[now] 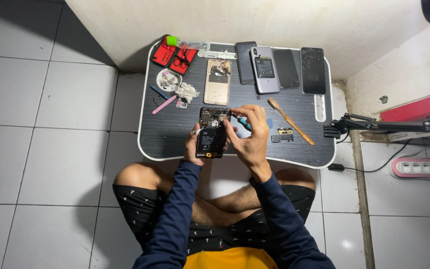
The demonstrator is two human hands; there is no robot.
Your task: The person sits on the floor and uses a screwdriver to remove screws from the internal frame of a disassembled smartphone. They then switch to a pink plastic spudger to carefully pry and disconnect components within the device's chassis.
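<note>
One opened phone, back cover off, is gripped from the side by the left hand above the near edge of the counter. A blue-handled screwdriver is pinched in the curled right hand, its tip at the phone's upper part. Beyond the phone, five more phones and shells are laid in a row; one brush is seen to its right.

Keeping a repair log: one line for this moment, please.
left hand: holds opened phone | right hand: screwdriver at phone | table
</note>
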